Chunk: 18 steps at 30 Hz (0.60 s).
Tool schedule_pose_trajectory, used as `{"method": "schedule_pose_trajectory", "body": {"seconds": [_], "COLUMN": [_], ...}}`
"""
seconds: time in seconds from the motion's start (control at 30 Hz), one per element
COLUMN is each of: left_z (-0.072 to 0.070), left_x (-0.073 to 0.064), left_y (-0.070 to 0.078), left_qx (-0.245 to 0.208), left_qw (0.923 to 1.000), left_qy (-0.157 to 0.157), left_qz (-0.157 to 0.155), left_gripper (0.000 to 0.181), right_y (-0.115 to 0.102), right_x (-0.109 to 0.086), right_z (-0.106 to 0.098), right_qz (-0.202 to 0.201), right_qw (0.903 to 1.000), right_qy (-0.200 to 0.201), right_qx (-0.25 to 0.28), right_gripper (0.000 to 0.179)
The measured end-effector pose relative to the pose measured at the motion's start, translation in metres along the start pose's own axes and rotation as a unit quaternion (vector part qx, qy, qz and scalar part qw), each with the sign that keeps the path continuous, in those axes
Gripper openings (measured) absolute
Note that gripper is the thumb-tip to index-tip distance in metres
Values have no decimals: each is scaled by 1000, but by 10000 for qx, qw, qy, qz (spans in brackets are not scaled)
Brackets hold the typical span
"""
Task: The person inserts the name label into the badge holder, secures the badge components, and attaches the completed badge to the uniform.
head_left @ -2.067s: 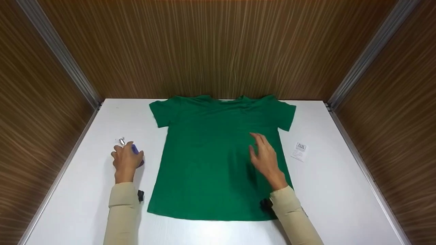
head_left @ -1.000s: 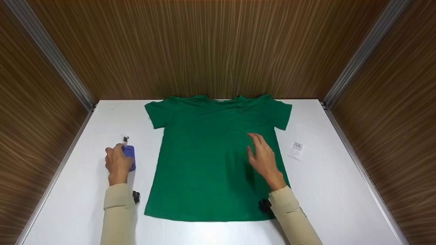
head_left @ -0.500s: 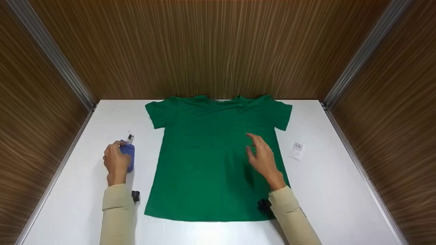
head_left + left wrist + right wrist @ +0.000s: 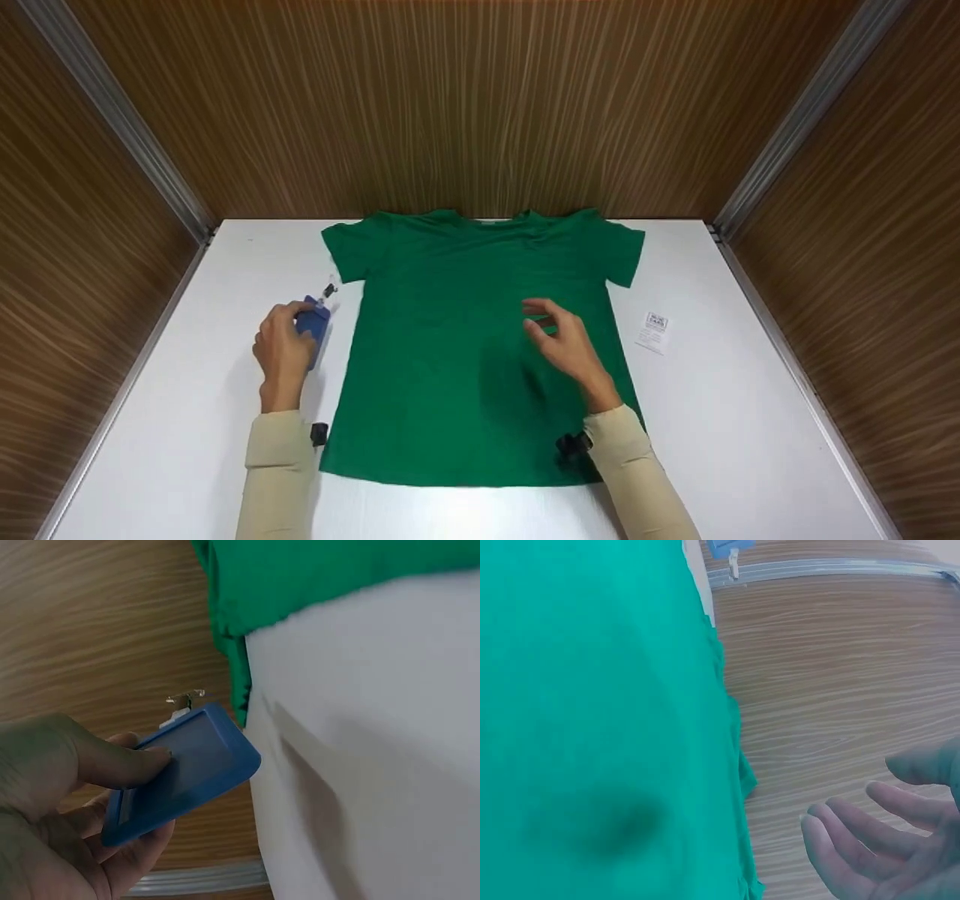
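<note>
My left hand (image 4: 283, 341) pinches a blue badge holder (image 4: 196, 754) with the thumb on its face and the fingers behind. A clip (image 4: 329, 291) hangs from the holder's far end. In the left wrist view the holder is tilted and raised off the table, its shadow falling to the side. My right hand (image 4: 562, 337) hovers over a green T-shirt (image 4: 450, 352), holding nothing, its fingers loosely bent. The shirt lies spread flat, collar toward the back wall. To its right rests a small white printed card (image 4: 654, 332).
The white table (image 4: 750, 420) carries the shirt in its middle. Brown wood-grain panels (image 4: 480, 105) stand behind and on both sides, with grey metal strips (image 4: 127, 120) at the corners.
My left hand has lifted the badge holder and brought it rightward, toward the shirt's left sleeve. My right hand has shifted slightly left above the shirt. The card and shirt stay put.
</note>
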<state>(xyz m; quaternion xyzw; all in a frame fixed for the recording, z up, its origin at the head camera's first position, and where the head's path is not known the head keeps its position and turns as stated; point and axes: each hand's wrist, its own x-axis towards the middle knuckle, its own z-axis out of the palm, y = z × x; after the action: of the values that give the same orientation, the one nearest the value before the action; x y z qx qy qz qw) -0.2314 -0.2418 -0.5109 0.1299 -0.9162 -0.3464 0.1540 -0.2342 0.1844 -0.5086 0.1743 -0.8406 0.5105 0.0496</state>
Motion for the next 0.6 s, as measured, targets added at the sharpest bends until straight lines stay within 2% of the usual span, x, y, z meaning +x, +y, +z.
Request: {"method": "schedule_pose_trajectory", "body": {"seconds": [0.13, 0.37, 0.6], "left_z": [6, 14, 24], "left_x": [-5, -17, -27], "left_y": [14, 43, 65], "left_qx": [-75, -347, -396], "left_qw": [9996, 9961, 9859], "left_qy": [-61, -308, -295], "left_qz": [275, 747, 1596], "left_gripper": [40, 38, 34], "right_y": [-3, -11, -15], "right_x": [2, 4, 5], "right_z": [2, 3, 3], "right_qz": [78, 515, 633], "right_qw": [9996, 9923, 9884], "right_qy": [-167, -460, -597], "right_qx": [198, 1029, 1248], "right_gripper": [35, 37, 39]}}
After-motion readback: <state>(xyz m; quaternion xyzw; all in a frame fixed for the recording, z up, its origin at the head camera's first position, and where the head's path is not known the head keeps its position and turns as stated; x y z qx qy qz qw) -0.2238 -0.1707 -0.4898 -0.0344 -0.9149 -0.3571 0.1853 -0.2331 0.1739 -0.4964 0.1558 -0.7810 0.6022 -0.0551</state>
